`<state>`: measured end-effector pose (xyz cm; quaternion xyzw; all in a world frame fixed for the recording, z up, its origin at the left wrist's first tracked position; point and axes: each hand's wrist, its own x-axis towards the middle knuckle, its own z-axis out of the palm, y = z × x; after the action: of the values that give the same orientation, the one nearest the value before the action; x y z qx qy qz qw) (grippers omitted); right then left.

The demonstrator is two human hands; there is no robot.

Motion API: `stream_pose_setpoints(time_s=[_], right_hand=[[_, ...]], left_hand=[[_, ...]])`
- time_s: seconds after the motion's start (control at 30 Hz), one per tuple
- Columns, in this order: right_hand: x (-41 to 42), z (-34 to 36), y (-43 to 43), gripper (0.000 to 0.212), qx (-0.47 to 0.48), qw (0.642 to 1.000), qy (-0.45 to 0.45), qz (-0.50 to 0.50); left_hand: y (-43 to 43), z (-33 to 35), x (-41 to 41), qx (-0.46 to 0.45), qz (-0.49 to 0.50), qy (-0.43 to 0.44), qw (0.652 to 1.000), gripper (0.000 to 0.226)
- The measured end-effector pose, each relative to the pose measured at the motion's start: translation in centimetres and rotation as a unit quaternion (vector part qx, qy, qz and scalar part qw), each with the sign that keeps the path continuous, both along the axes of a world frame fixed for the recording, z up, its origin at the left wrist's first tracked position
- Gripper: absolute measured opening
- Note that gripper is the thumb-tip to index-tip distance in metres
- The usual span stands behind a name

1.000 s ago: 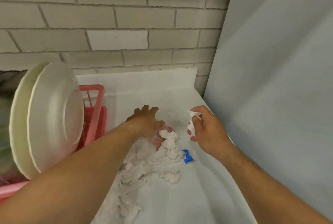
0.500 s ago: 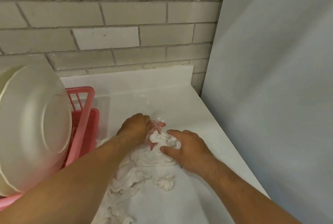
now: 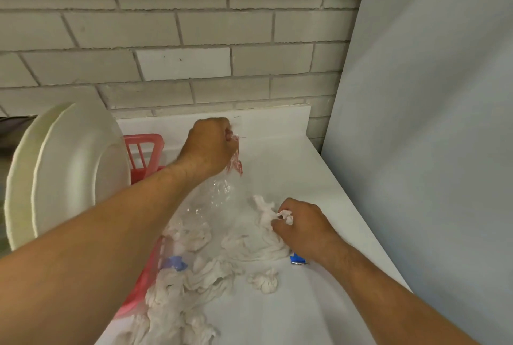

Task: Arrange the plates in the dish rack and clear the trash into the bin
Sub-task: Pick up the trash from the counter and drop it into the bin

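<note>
Two white plates point(image 3: 69, 175) stand upright in the pink dish rack point(image 3: 144, 150) at the left. My left hand point(image 3: 208, 147) is raised above the counter, shut on a clear plastic bag point(image 3: 222, 192) with red print that hangs down from it. My right hand point(image 3: 302, 225) rests lower on the counter, shut on crumpled white tissue point(image 3: 280, 215). A heap of crumpled white tissues point(image 3: 194, 283) lies between and below my arms. A small blue wrapper point(image 3: 298, 259) sits under my right wrist. Another bluish scrap point(image 3: 176, 262) shows through plastic near the rack.
The white counter point(image 3: 319, 303) ends at a low backsplash against a grey brick wall point(image 3: 194, 39). A tall pale panel point(image 3: 430, 150) closes off the right side. A loose tissue ball point(image 3: 263, 280) lies apart from the heap. No bin is in view.
My left hand has lifted the clear plastic bag up and toward the wall. My right hand came down from holding a tissue scrap and now grips tissue in the heap.
</note>
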<state>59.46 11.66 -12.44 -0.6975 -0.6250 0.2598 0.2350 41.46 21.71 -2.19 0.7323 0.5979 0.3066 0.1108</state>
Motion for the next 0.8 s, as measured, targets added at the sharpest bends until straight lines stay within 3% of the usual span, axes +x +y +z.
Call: stream_pose_setpoints(time_s=[0.17, 0.27, 0.37, 0.47, 0.53, 0.6, 0.7, 0.8], right_hand=[[0.1, 0.3, 0.0, 0.012, -0.003, 0.999, 0.032, -0.02], [0.1, 0.5, 0.3, 0.014, 0.004, 1.0, 0.015, -0.02], [-0.4, 0.8, 0.6, 0.014, -0.001, 1.0, -0.02, 0.003], [-1.0, 1.3, 0.8, 0.038, -0.019, 0.998, -0.047, 0.037], [-1.3, 1.3, 1.0, 0.055, -0.038, 0.993, -0.09, 0.062], [-1.5, 1.0, 1.4, 0.06, -0.062, 0.987, -0.126, 0.078], [-1.9, 0.4, 1.7, 0.041, -0.07, 0.983, -0.15, 0.083], [-1.9, 0.3, 1.8, 0.031, -0.053, 0.985, -0.145, 0.077]], left_hand=[[-1.0, 1.8, 0.2, 0.021, -0.022, -0.052, 0.998, 0.009], [-1.9, 2.1, 0.2, -0.006, -0.078, -0.06, 0.995, 0.039], [-2.4, 1.8, -0.1, -0.011, -0.091, -0.022, 0.996, 0.044], [-2.9, 1.9, -0.4, -0.076, -0.073, -0.012, 0.994, 0.079], [-3.3, 2.0, -0.6, -0.103, -0.08, 0.024, 0.991, 0.088], [-3.2, 1.7, -0.9, -0.066, -0.077, 0.041, 0.994, 0.067], [-3.3, 2.0, -1.5, 0.023, -0.052, 0.017, 0.998, 0.02], [-3.3, 2.1, -2.1, 0.03, -0.061, 0.034, 0.997, 0.022]])
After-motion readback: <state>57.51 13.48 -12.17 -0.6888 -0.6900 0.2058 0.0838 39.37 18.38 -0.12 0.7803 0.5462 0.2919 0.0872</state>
